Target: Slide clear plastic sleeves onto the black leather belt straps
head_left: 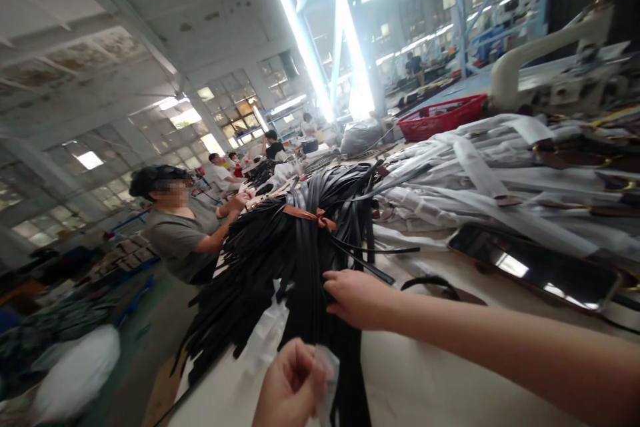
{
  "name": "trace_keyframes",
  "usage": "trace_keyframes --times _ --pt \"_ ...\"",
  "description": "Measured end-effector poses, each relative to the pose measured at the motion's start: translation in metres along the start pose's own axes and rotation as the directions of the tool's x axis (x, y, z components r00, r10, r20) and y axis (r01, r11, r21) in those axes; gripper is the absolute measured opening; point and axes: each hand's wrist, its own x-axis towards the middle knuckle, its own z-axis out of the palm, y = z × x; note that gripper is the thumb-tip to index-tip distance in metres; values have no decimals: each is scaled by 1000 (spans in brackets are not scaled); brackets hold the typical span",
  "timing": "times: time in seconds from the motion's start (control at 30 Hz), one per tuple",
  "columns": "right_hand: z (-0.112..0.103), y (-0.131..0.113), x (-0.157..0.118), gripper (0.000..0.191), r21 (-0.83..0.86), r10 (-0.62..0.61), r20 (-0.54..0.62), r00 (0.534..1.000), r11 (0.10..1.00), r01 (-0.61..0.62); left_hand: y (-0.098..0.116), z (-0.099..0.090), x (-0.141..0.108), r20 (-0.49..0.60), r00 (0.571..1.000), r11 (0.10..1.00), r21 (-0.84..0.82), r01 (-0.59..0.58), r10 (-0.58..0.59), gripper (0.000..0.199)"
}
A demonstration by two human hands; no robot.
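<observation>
My left hand (293, 383) is closed at the bottom middle, its fingers pinching a thin, translucent white strip (327, 380). To its right and farther up, my right hand (357, 299) reaches in with curled fingers on long black straps (305, 280). These straps form a thick bundle, tied round near its top with a brown-orange band (313, 215). Their loose ends fan out toward me and to the left. A crumpled white wrapper (270, 323) lies against the bundle, just beyond my left hand.
White-wrapped straps (450, 180) are heaped at right, near a red basket (443, 117). A phone (535, 263) lies on the table (400, 373). A co-worker (180, 227) works across the left edge. A sewing machine (550, 73) stands at the back right.
</observation>
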Motion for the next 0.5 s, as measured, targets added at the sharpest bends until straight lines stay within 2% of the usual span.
trace_keyframes --times 0.03,0.1,0.17,0.2,0.27,0.3,0.4,0.5 --pt "-7 4 5 24 32 59 9 998 998 -59 -2 10 14 -46 998 998 -62 -33 30 53" --pt "-10 7 10 35 84 91 75 993 992 -97 -5 19 33 -186 980 991 -99 -90 70 48" --pt "-1 4 10 51 322 86 206 975 935 -150 -10 19 42 -297 951 981 -142 -133 86 44" --pt "7 1 7 55 481 63 272 960 855 -193 -12 17 43 -324 943 975 -172 -141 79 43" --pt "26 -6 0 58 732 19 344 939 620 -281 -18 13 42 -328 944 963 -238 -125 41 42" --pt "35 -10 -4 58 798 17 349 937 519 -306 -20 11 40 -319 948 955 -274 -110 18 44" --pt "54 -20 -12 53 859 80 326 942 391 -330 -27 8 36 -290 956 918 -391 -70 -51 48" --pt "58 -26 -13 43 877 108 333 937 330 -350 -30 9 35 -307 949 897 -436 -67 -78 52"
